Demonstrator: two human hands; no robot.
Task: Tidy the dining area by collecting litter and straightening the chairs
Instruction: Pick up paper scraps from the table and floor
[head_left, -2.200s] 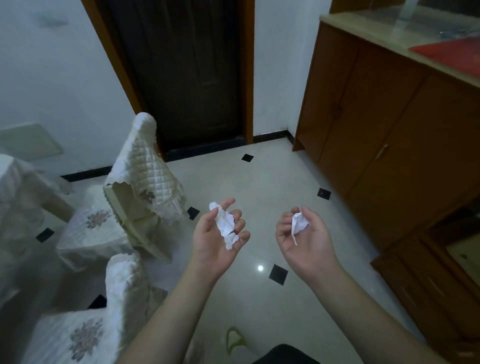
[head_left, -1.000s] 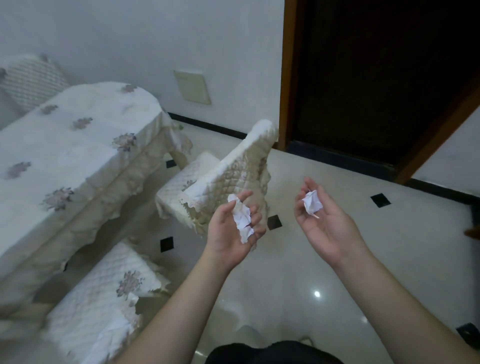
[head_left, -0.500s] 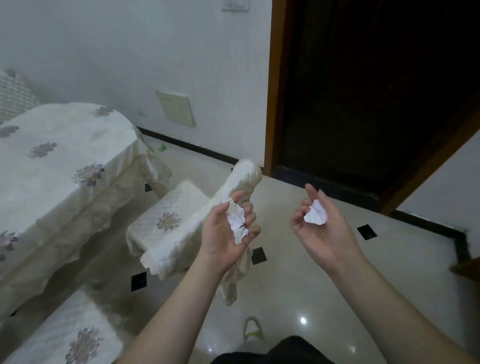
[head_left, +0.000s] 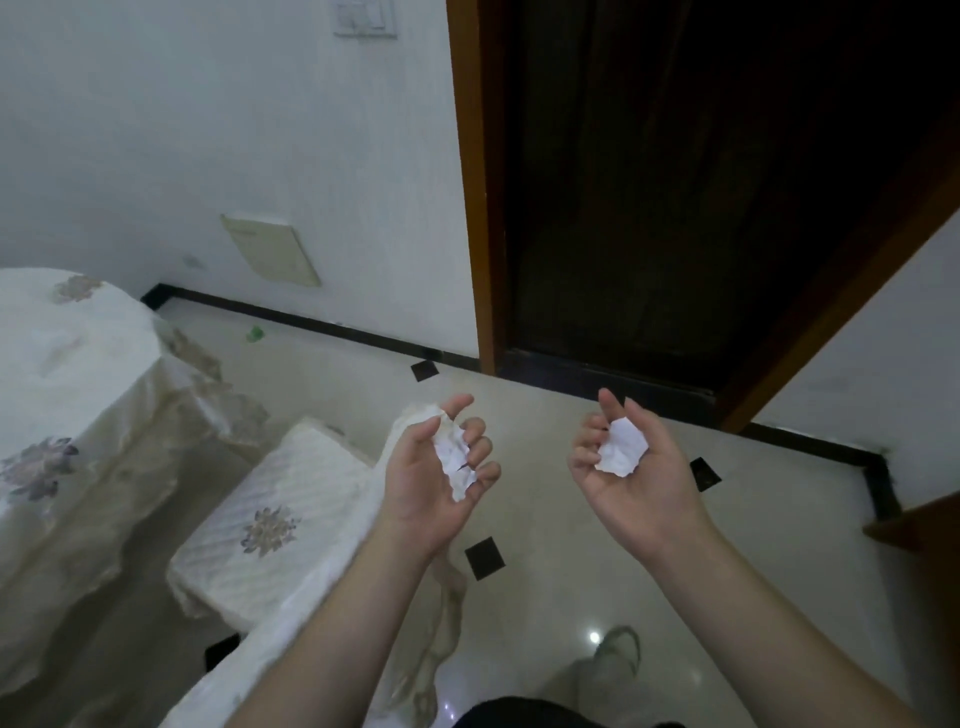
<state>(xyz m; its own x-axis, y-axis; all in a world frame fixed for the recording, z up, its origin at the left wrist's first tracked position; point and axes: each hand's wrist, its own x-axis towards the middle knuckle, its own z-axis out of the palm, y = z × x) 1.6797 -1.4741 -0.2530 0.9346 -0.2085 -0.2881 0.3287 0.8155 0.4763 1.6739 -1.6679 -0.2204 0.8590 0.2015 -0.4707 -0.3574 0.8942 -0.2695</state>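
At left, the cloth-draped surface (head_left: 62, 364) stands beside a covered chair (head_left: 275, 519) on the tiled floor (head_left: 597, 545). Above the floor, the left hand (head_left: 431, 478) cups a crumpled paper (head_left: 454, 457), fingers (head_left: 480, 449) curled loosely around it. The right hand (head_left: 631, 475) cradles a smaller wad (head_left: 621, 448) in its half-open palm.

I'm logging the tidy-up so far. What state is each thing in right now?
Left hand: palm up, fingers curled around crumpled paper.
Right hand: palm up, cupping second paper wad.
Chair: covered, standing beside the table.
Table: draped in cloth.
Green scrap: lying on floor by wall.
Door: shut.
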